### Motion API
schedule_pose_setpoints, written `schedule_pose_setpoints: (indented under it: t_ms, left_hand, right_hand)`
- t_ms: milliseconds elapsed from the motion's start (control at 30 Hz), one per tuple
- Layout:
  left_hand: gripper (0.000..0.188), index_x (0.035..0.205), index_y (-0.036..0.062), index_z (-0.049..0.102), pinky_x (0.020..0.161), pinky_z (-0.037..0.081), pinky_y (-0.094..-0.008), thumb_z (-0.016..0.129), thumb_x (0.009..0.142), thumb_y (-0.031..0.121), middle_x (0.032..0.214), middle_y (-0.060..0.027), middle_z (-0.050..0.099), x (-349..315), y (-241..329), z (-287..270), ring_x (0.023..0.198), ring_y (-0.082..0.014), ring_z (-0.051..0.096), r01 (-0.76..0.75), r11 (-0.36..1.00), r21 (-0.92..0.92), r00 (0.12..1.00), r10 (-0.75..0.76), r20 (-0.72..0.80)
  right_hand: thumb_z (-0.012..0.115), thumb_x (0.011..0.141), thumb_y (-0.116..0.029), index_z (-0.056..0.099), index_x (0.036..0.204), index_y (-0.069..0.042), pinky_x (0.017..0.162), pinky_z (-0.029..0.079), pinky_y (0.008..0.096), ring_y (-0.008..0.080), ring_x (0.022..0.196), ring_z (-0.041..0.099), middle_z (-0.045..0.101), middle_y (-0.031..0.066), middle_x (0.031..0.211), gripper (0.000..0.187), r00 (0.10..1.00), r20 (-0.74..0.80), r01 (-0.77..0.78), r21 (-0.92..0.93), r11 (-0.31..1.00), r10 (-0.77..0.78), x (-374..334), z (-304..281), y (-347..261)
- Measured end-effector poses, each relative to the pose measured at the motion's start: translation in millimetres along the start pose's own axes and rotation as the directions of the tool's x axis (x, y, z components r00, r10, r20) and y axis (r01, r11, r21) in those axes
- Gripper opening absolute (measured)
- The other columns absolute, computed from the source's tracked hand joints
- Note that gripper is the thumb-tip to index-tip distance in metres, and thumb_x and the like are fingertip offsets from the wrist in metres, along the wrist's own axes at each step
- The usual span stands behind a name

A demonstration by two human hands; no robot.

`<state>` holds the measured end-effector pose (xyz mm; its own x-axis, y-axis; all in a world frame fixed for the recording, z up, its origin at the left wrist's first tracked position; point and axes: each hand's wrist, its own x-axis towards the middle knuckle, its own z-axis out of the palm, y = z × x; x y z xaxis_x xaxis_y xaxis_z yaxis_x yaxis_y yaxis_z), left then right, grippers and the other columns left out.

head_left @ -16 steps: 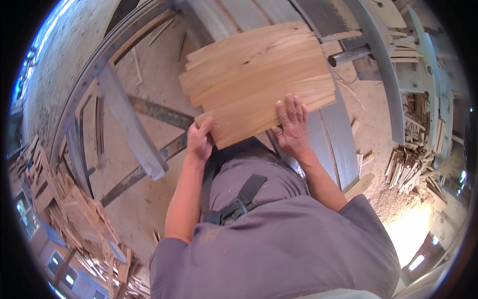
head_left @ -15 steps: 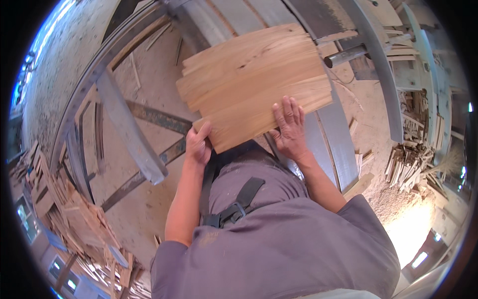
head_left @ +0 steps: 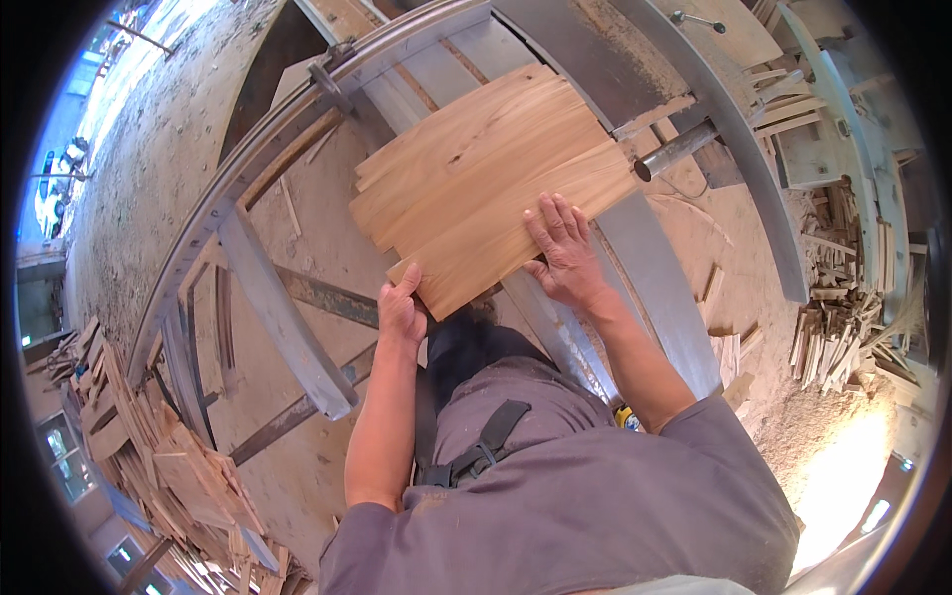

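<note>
A pale wooden panel [head_left: 486,188] made of several planks side by side, their ends staggered, lies over the grey metal machine table [head_left: 659,288]. My left hand [head_left: 403,309] grips its near left corner, thumb on top and fingers hidden beneath. My right hand [head_left: 567,250] rests on the near edge towards the right, its fingers stretched flat over the top face. That thumb lies along the panel's edge. How much of the underside touches the table is hidden.
A long metal rail [head_left: 268,139] runs along the left, with a grey bar [head_left: 283,307] below it. A round metal tube [head_left: 674,149] juts out right of the panel. Scrap wood piles up at left [head_left: 198,476] and right [head_left: 828,337]. Sawdust [head_left: 783,421] covers the floor at right.
The view has shifted, showing more of the rail at the top and a yellow object by my waist. Both hands keep their places on the panel, which has turned slightly.
</note>
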<state>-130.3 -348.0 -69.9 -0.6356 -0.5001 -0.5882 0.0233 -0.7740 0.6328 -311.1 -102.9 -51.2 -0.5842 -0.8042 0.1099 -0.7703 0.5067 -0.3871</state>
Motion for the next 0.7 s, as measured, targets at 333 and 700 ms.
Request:
schedule_pose_setpoints:
  t_ms: [333,700]
  left_hand:
    - [0.045,0.135,-0.0017,0.052,0.100,0.055,-0.0470,0.072,0.097,0.012,0.128,-0.0119,0.064,8,4,7,0.116,-0.0280,0.064,-0.034,0.998,0.054,0.998,0.036,-0.044]
    - [0.049,0.143,-0.0028,0.048,0.104,0.051,-0.0432,0.065,0.099,0.011,0.134,-0.0124,0.062,47,47,26,0.116,-0.0254,0.064,-0.030,0.992,0.126,0.990,0.047,-0.136]
  right_hand:
    - [0.075,0.084,-0.038,0.043,0.156,-0.011,0.127,0.014,0.0505,0.0382,0.156,0.019,0.026,0.0199,0.167,0.083,1.000,-0.011,-0.004,0.020,1.000,0.005,13,-2,3]
    - [0.072,0.089,-0.037,0.041,0.157,-0.013,0.126,0.016,0.0520,0.0378,0.155,0.022,0.027,0.0193,0.167,0.079,0.994,-0.095,0.050,-0.013,0.999,-0.051,81,11,16]
